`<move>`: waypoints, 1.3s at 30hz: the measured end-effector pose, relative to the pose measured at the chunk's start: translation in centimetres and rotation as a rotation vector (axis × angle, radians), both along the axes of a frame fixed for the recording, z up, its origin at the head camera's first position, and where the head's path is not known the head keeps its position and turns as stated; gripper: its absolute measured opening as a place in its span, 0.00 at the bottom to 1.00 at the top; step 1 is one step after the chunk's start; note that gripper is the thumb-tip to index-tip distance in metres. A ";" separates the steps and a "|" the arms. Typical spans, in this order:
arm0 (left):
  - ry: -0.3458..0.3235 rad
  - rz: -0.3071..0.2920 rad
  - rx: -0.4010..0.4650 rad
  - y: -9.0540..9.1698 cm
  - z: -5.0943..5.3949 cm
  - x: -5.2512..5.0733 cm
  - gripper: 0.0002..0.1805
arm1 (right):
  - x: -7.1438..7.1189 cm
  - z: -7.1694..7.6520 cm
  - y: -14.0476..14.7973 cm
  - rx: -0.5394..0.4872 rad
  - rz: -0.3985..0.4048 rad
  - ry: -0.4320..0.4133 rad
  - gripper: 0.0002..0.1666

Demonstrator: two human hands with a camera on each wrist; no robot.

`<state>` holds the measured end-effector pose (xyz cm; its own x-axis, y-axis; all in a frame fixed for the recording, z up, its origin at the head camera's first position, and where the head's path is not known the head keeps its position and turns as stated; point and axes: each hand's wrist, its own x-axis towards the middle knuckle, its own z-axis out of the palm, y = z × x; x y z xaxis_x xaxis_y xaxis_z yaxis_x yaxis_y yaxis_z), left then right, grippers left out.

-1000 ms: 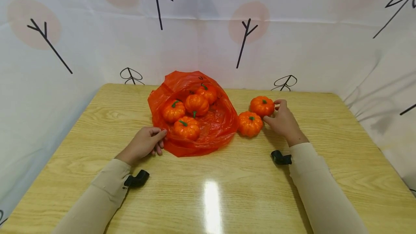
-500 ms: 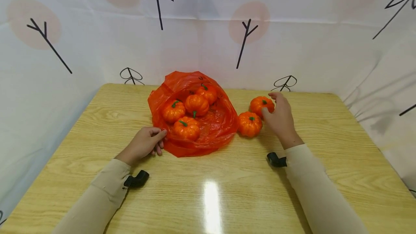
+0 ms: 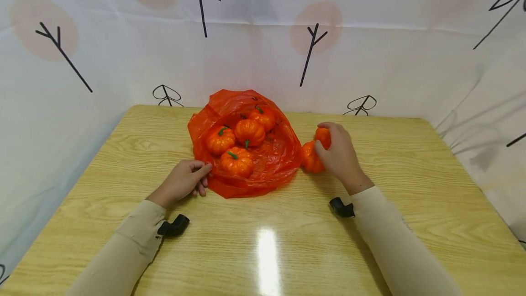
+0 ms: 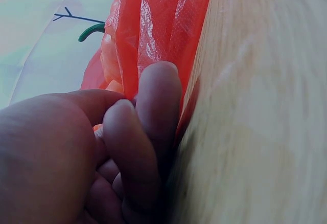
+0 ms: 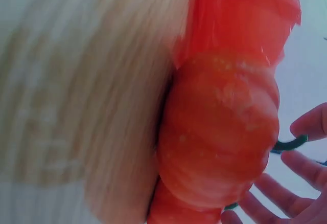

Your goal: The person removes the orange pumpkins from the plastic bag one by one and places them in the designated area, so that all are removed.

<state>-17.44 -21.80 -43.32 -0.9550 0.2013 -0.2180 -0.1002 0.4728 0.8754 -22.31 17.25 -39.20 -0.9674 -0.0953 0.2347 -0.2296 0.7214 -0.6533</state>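
Observation:
An orange-red plastic bag (image 3: 275,168) lies spread with its mouth up. Several small orange pumpkins (image 3: 237,162) with green stems sit inside it. At its near left edge my left hand (image 3: 181,182) pinches the plastic (image 4: 166,24) between thumb and finger. My right hand (image 3: 340,156) hovers over two pumpkins to the right of the bag, partly hiding both. The nearer pumpkin (image 3: 311,160) touches or nearly touches the bag; the farther pumpkin (image 3: 322,136) stands behind it. In the right wrist view, spread fingers (image 5: 273,196) surround the nearer one's stem (image 5: 294,143) without gripping.
Everything stands on a wooden table (image 3: 213,250) with light glare near its front. A white cloth (image 3: 255,58) with plant drawings hangs behind and at the sides. Dark wrist-camera mounts (image 3: 174,226) stick out from both sleeves.
My right hand has moved left from beside the farther pumpkin to above the nearer one. The left hand, the bag and the pumpkins have stayed put.

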 end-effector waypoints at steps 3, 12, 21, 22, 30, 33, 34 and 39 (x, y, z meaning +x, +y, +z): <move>0.002 -0.002 0.000 0.0 0.1 0.0 0.24 | 0.2 -0.3 -0.5 0.044 0.054 -0.012 0.25; 0.001 -0.005 0.008 0.2 0.3 -0.2 0.24 | 0.4 -0.8 -1.1 0.153 0.129 -0.079 0.25; 0.000 -0.004 0.011 0.1 0.2 -0.2 0.23 | 0.3 -0.8 -1.1 0.182 0.145 -0.084 0.25; 0.000 -0.004 0.012 0.1 0.2 -0.2 0.23 | 0.2 -0.8 -1.2 0.184 0.146 -0.086 0.25; 0.000 -0.001 0.008 0.0 0.2 -0.2 0.24 | 0.4 -0.7 -1.3 0.196 0.145 -0.078 0.28; 0.001 -0.002 0.003 0.0 0.2 -0.1 0.23 | 0.7 -0.4 -1.5 0.209 0.153 -0.058 0.31; 0.000 -0.002 0.003 0.0 0.2 -0.1 0.23 | 0.9 -0.3 -1.7 0.214 0.158 -0.049 0.32; -0.010 0.011 0.019 0.0 0.0 0.1 0.24 | 1.5 -0.1 -2.2 0.228 0.186 -0.009 0.35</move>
<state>-17.34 -21.84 -43.32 -0.9549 0.1949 -0.2241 -0.1143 0.4553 0.8830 -20.78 15.02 -39.26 -0.9304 -0.3202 0.1785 -0.3664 0.7960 -0.4818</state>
